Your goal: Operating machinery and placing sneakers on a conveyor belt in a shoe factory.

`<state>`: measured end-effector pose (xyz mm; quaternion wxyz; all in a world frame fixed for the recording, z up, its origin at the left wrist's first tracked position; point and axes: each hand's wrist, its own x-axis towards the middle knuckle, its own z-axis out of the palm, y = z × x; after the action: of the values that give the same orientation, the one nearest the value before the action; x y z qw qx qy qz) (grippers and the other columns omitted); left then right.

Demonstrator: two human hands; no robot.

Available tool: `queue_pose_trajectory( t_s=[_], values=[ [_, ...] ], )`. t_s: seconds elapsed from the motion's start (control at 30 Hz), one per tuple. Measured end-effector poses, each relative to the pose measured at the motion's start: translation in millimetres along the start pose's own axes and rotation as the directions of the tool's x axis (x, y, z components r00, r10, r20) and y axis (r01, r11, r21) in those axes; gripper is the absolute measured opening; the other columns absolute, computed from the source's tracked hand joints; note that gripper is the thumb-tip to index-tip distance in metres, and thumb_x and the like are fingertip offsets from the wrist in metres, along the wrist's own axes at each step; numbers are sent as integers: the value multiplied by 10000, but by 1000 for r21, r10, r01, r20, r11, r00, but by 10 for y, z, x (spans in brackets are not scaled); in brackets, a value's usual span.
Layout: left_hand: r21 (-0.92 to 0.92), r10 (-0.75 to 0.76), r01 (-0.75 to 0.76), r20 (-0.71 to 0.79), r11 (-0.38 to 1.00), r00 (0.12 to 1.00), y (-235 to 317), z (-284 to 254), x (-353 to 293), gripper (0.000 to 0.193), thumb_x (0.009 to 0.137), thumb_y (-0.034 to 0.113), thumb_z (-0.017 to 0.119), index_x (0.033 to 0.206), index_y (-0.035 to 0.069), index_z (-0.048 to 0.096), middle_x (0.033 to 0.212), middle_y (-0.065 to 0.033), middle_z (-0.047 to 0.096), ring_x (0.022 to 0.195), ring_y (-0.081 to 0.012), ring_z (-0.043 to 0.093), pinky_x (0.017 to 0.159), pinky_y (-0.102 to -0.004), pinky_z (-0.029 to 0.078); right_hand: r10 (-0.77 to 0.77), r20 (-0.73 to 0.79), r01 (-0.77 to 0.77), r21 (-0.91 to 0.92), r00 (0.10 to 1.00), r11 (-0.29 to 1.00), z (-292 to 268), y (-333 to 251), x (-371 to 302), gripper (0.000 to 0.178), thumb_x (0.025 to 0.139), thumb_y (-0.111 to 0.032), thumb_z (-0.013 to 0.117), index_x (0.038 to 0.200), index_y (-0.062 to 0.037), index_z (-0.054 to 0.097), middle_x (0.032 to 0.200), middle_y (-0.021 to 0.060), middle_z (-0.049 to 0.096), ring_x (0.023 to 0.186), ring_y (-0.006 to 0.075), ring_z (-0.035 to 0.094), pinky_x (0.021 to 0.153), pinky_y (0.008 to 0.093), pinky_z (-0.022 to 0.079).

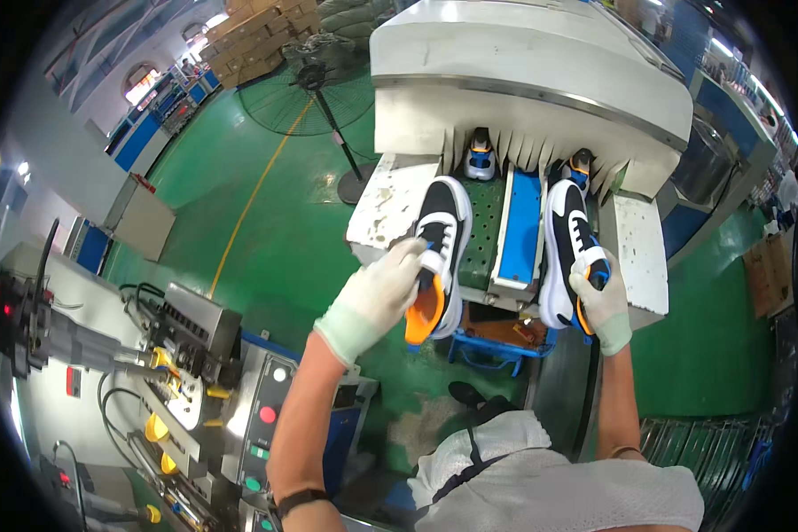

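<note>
My left hand [374, 297], in a pale glove, is closed on the side of a black and white sneaker [443, 208] with an orange lining and blue heel. A similar sneaker [561, 257] is gripped by my right hand [605, 306], also gloved, around its collar. Both shoes point away from me, one on each side of a blue strip [520, 226], at the mouth of a white hooded machine [523, 111]. Two more sneakers, one on the left [480, 160] and one on the right [579, 164], stand at its curtain flaps.
A perforated green conveyor bed [485, 239] runs under the hood between white side ledges. Below it is a blue cart [496, 346]. At left stands a machine with a button panel [266, 426]. A floor fan [315, 80] and stacked cartons [257, 40] are farther back; a wire rack [700, 461] is at right.
</note>
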<state>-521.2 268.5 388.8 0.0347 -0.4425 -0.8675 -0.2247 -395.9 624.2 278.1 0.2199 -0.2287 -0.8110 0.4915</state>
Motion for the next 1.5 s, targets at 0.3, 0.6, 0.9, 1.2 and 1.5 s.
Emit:
queue_pose_trajectory(
  t_s=[0.3,0.6,0.9,1.2,1.5],
  values=[
    [-59,38,-32,96,998,995,-1162,1284,1648,180,860,92,620,996,29,521,1024,-188,554,993,-414,579,860,-456,486,-107,-111,46,-450,988,892,511,110,998,655,865,-254,667,1403,38,434,1365,305,514,1287,427,497,1085,436,399],
    [-351,-288,105,-524,930,802,-520,1214,-63,395,874,163,654,1228,29,544,1243,-183,568,1149,-375,571,984,-424,480,-511,401,306,472,760,827,1503,-628,-402,608,883,91,511,1473,63,363,1565,200,354,1449,286,346,1198,409,241],
    [-731,-648,601,-291,-324,-704,2879,2784,-5490,291,910,154,635,1161,7,642,1110,-185,656,1109,-355,606,985,-428,473,-198,938,141,245,-284,959,2808,51,-2027,560,922,-88,635,1434,28,439,1468,178,484,1385,270,444,1164,384,330],
    [-570,-642,680,-315,-461,-699,4142,3460,-6520,409,847,123,719,1241,90,614,1234,-145,608,1147,-336,595,979,-394,491,-91,905,550,331,-416,767,3464,399,-3334,516,899,-194,685,1346,14,532,1325,211,603,1255,297,571,1072,373,426],
    [-744,-786,628,-240,-228,-569,3991,3209,-7133,223,862,26,610,1067,62,690,1005,-165,685,988,-348,656,871,-400,530,-52,806,603,483,-590,635,3223,-225,-4749,502,895,-273,657,1286,29,566,1291,249,606,1231,368,572,1049,394,449]
  ],
)
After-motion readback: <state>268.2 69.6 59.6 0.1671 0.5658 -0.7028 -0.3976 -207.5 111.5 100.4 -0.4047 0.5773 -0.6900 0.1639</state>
